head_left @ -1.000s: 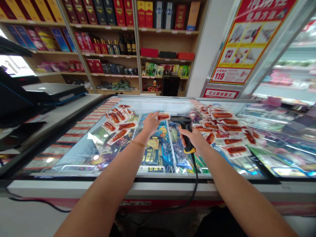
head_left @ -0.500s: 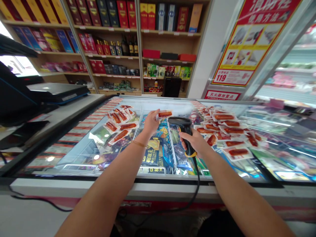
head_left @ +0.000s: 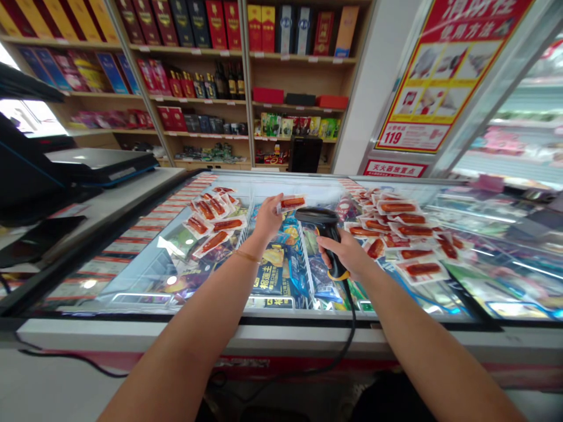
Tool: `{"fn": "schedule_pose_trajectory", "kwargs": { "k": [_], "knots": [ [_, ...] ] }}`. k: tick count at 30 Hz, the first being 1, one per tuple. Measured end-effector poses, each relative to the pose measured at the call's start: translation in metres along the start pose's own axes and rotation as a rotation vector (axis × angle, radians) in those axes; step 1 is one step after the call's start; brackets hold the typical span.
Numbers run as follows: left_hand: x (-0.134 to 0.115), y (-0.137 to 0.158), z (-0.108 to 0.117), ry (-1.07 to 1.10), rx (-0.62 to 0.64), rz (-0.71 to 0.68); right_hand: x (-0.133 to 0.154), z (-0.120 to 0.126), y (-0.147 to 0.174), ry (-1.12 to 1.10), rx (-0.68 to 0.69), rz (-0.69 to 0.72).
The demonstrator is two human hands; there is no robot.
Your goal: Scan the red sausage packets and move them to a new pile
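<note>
My left hand (head_left: 269,215) is closed on the left end of a clear packet with a reddish-brown sausage (head_left: 292,203), held above the glass top of a chest freezer (head_left: 145,246). In my right hand (head_left: 345,252) is a black and yellow barcode scanner (head_left: 329,234), gripped by its handle. Its head points left, close to the packet. On the glass to the left lie several more sausage packets (head_left: 215,239). A larger heap of the same packets (head_left: 398,208) lies to the right of the scanner.
The scanner's black cable (head_left: 352,328) hangs over the freezer's front edge. Bagged frozen goods (head_left: 275,272) show through the glass. At left stands a counter with a scale (head_left: 103,161). Shelves of boxes and bottles (head_left: 193,88) line the back, beside a red and yellow poster (head_left: 440,88).
The scanner and my right hand have shifted slightly left, a little nearer the packet. My left hand keeps its hold on the packet almost unmoved.
</note>
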State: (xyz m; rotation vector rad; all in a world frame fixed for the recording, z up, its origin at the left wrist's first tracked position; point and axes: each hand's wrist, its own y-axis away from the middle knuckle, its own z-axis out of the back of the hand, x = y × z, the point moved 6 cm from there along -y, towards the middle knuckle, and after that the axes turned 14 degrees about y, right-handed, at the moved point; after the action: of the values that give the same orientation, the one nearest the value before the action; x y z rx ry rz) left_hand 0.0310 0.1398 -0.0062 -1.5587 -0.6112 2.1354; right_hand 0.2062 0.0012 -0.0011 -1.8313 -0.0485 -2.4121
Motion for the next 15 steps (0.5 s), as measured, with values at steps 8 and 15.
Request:
{"fn": "schedule_pose_trajectory", "kwargs": {
  "k": [8,15],
  "knots": [
    [0.007,0.003,-0.003,0.032,-0.006,0.007,0.001,0.003,-0.004,-0.046,-0.063,0.018],
    [-0.008,0.017,-0.043,0.084,0.112,-0.022,0.004,0.043,0.011,-0.103,-0.165,-0.044]
  ]
}}
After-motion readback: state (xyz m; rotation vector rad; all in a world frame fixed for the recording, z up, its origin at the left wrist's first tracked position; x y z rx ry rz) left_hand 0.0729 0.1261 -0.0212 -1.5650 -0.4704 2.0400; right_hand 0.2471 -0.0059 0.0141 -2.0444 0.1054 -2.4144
